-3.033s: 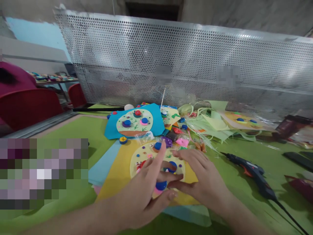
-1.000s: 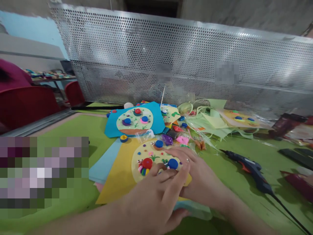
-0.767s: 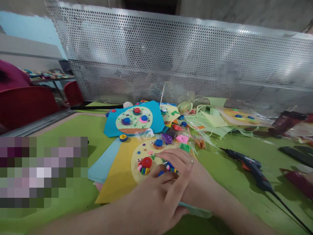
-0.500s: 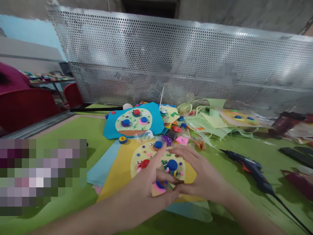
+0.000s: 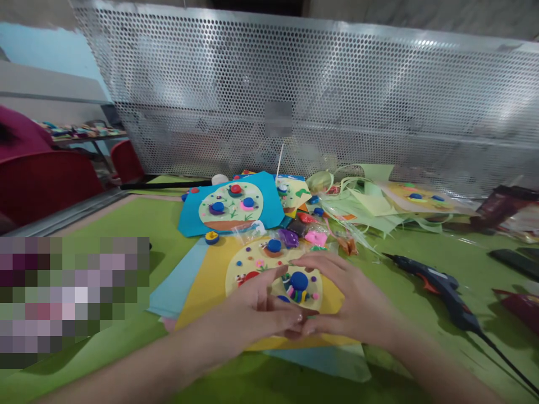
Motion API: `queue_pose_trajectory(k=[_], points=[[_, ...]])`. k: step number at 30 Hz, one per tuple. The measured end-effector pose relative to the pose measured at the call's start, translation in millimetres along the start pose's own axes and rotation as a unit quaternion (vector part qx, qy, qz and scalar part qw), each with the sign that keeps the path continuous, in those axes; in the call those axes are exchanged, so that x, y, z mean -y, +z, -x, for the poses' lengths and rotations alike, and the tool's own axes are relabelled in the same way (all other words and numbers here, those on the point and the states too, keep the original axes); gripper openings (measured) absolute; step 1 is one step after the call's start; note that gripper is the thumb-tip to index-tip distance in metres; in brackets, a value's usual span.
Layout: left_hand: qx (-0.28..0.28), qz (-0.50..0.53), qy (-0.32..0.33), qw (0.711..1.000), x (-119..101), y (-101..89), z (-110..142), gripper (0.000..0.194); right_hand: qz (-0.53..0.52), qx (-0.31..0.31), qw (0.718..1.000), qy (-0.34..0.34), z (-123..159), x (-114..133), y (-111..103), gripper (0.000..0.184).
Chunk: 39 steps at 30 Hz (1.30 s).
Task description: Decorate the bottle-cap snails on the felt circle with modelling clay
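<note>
My left hand point(image 5: 256, 314) and my right hand point(image 5: 353, 303) meet at the fingertips, low over a yellow card point(image 5: 197, 297). Thumbs and some fingers press together there; a tiny green speck shows between them, too small to name. The forefingers arch above, apart from the thumbs. Beneath my hands lies a cream round point(image 5: 252, 251) on the card, decorated with coloured clay bits. Among these are a blue cap point(image 5: 274, 246) on brown clay, a larger blue cap point(image 5: 299, 280) by striped clay, and a red cap point(image 5: 251, 276). My fingers partly hide another blue cap near the bottom.
Behind stands a blue card point(image 5: 273, 205) with a similar round. Clay packets point(image 5: 288, 238) and paper strips point(image 5: 357, 196) lie beyond my hands. A glue gun point(image 5: 446, 292) with its cord rests at right. A perforated metal panel point(image 5: 236, 84) closes off the back.
My fingertips have drawn closer together over the card, and my left forefinger has lowered. The lower blue cap with pink clay is now mostly covered. The view has shifted slightly.
</note>
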<state>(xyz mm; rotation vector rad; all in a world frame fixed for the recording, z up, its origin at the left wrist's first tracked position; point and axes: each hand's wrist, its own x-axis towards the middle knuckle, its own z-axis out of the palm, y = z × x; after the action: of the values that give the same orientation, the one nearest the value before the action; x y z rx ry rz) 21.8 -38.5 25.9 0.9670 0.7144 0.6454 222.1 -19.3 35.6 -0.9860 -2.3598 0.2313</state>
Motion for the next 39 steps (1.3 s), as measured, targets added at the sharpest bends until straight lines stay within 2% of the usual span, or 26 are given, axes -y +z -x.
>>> queue_pose_trajectory(k=[6,16,20,27,34,39], points=[[-0.032,0.018,-0.007,0.999,-1,-0.2,-2,0.097,0.007,-0.003,1.0,-0.009,0,-1,-1,0.063],[-0.123,0.055,0.042,0.99,5,8.6,-6,0.101,0.0,-0.045,0.998,-0.04,0,1,1,0.058],[-0.154,0.028,0.031,0.987,5,9.9,-6,0.093,-0.009,-0.051,0.998,-0.048,0,1,2,0.055],[-0.159,0.029,0.029,0.986,7,11.9,-6,0.083,-0.007,-0.067,0.996,-0.057,1,2,2,0.048],[-0.149,0.076,0.024,0.986,9,4.5,-8,0.08,0.023,-0.134,0.982,-0.128,2,6,-3,0.025],[-0.141,0.099,0.02,0.985,6,4.5,-9,0.084,0.027,-0.14,0.977,-0.159,0,10,-5,0.014]])
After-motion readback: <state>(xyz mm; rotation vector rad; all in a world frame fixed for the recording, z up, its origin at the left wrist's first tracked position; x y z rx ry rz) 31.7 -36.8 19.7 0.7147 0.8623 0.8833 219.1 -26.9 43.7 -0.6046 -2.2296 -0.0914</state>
